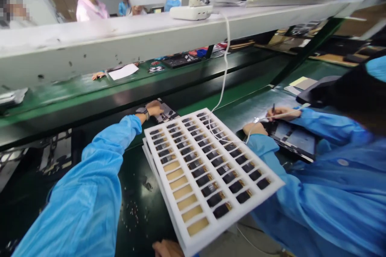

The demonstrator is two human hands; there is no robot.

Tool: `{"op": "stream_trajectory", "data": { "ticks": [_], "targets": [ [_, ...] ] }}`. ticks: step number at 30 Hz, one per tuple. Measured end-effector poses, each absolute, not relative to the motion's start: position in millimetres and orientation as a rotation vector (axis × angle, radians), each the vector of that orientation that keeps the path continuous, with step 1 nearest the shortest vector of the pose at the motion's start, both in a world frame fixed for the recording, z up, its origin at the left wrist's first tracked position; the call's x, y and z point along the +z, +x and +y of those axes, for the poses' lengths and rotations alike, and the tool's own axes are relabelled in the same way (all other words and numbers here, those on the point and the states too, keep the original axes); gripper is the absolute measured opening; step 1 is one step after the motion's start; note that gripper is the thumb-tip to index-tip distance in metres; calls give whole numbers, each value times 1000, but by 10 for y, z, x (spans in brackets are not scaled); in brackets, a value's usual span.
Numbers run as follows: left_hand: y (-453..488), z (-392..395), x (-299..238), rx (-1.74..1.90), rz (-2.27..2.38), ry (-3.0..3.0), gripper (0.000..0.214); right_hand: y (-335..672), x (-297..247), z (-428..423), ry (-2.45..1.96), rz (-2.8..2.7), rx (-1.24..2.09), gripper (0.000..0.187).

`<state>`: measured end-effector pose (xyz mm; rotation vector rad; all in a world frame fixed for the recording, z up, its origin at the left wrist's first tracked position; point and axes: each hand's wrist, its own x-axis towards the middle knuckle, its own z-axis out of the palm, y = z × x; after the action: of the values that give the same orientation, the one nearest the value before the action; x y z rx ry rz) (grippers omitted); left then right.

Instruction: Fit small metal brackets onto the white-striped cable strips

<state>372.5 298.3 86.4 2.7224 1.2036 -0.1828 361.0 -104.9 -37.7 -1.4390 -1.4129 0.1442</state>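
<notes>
My left arm, in a blue sleeve, stretches forward. My left hand [154, 109], with a dark band at its wrist, grips the near-left side of a flat grey-and-black electronic device panel [169, 115]. The panel lies behind a white foam tray [197, 231]. Rows of slots in this tray hold small black parts with gold-coloured edges; several slots in its left column show only a tan bottom. At the lower edge of the view, my right hand [167, 248] is partly visible beside the tray's near corner. Its fingers are mostly hidden, and I cannot tell whether it touches the tray.
A co-worker in blue [328, 184] sits at right, hands on an open dark device [294, 138]. A white shelf [120, 40] crosses above the green bench. Its white cable [225, 64] hangs across the tray. More device panels [57, 152] lie at left.
</notes>
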Motion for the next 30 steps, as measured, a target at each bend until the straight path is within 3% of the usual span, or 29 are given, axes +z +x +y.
{"op": "stream_trajectory", "data": {
  "ticks": [4, 6, 10, 14, 18, 22, 30],
  "targets": [
    [3013, 2828, 1299, 136, 1361, 2629, 33, 2833, -650, -1712, -1325, -1576, 317, 21],
    [2407, 2560, 1451, 468, 1387, 2584, 35, 2708, -730, -1925, -1276, -1625, 402, 29],
    [1005, 1333, 1414, 790, 1600, 2426, 38, 2762, -774, -2041, -1273, -1689, 522, 23],
    [138, -428, 850, 617, 1982, 2247, 33, 2854, -719, -2007, -1287, -1596, 723, 20],
    [104, -1660, 83, 369, 2311, 2053, 38, 2694, -546, -1865, -1243, -1663, 715, 19],
    [168, -2090, -334, 349, 2340, 2035, 50, 2326, -376, -1721, -1207, -1962, 640, 23],
    [-478, -2144, -397, 491, 2383, 1996, 46, 2273, -696, -1657, -1488, -2034, 456, 51]
  ]
}}
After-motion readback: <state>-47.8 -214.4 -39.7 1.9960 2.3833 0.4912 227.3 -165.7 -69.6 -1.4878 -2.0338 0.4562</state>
